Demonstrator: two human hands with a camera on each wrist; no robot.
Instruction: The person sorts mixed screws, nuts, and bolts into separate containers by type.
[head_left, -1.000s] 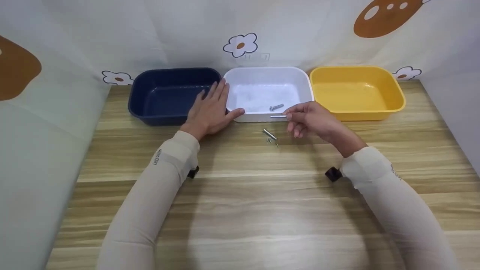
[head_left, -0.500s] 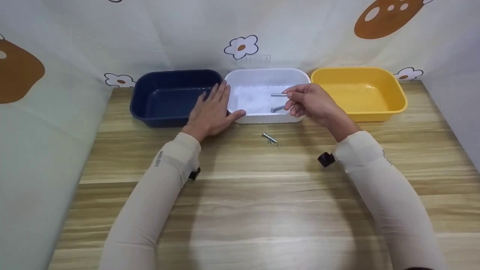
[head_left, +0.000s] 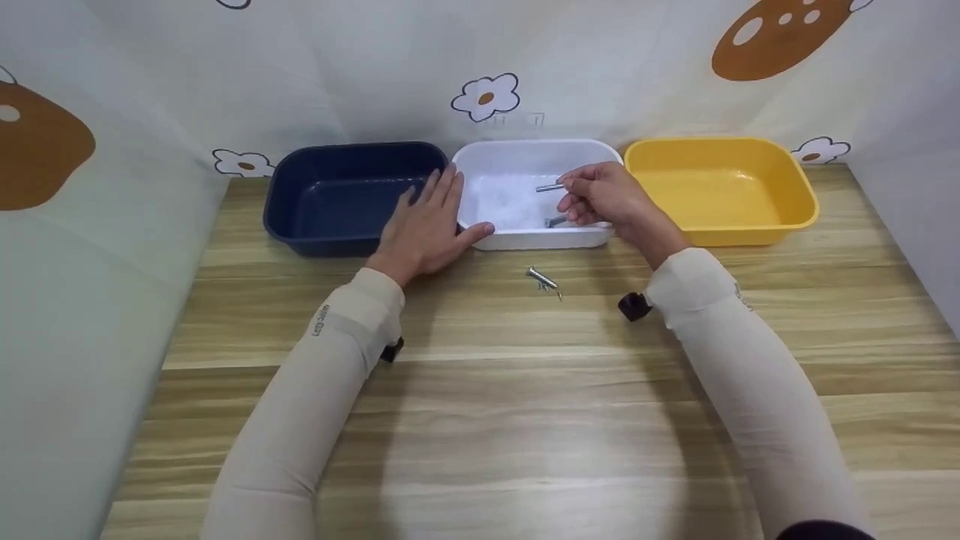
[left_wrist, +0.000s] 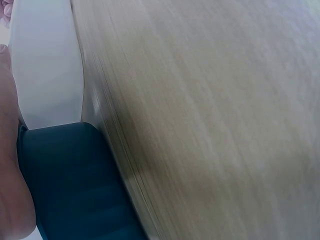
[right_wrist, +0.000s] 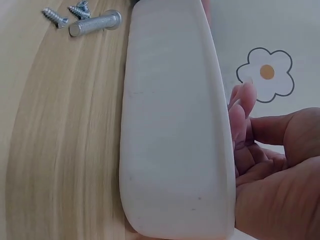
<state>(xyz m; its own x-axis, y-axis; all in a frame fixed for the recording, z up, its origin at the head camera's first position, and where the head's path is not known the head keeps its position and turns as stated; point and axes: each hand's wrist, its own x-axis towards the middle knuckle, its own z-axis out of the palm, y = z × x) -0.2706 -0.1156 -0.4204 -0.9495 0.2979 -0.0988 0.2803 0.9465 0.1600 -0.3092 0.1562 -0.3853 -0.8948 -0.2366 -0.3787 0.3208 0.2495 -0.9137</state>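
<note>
My right hand (head_left: 600, 196) is over the white bin (head_left: 574, 240), pinching a silver bolt (head_left: 550, 187) between thumb and fingertips. Only its shank shows. Below, another bolt (head_left: 555, 221) lies in the bin, partly hidden by the hand. In the right wrist view, the bin's wall (right_wrist: 172, 120) stands before the fingers (right_wrist: 245, 100), and the held bolt is out of sight. With fingers straight, my left hand (head_left: 424, 229) rests across the adjoining rims of the navy bin (head_left: 322, 246) and the white one, thumb along the white bin's front rim.
On the wooden table (head_left: 480, 397), in front of the white bin, lie a bolt (right_wrist: 95, 24) and several small screws (right_wrist: 54, 18). A yellow bin (head_left: 720, 234) stands at the right. Behind the bins rises a patterned wall covering (head_left: 375, 75).
My right hand has moved from the white bin's front rim forward and slightly left, over the bin's inside, with the bolt still pinched. The left hand has stayed in place.
</note>
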